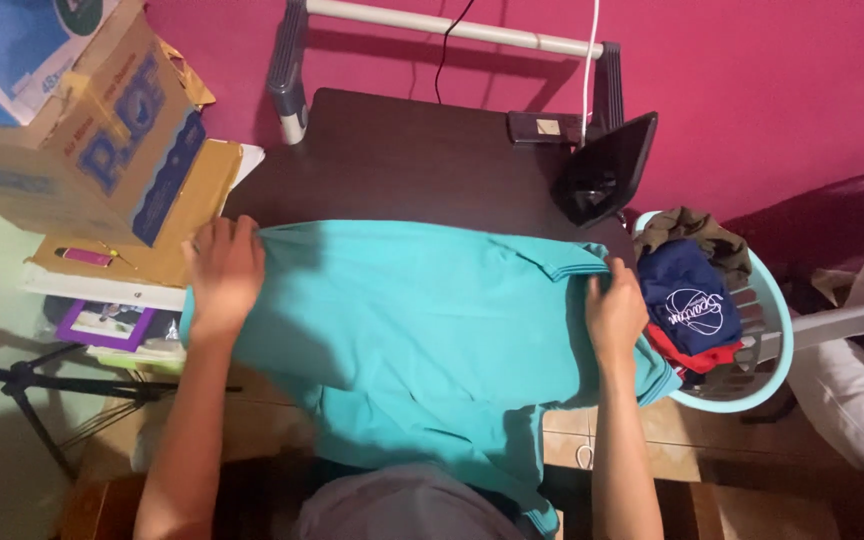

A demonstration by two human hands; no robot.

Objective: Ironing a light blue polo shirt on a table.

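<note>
Spreading one teal shirt (422, 320) across one dark board (402, 150), hem hanging off the near edge. Left hand (222, 275) flat on the shirt's left edge, fingers pressing rather than clenched; right hand (614, 310) grasping the fabric near the collar at the right edge. One black iron (602, 170) standing at the board's far right corner. One pale basket (767, 330) just right, holding three garments. Two cardboard boxes (82, 110) stacked at left.
</note>
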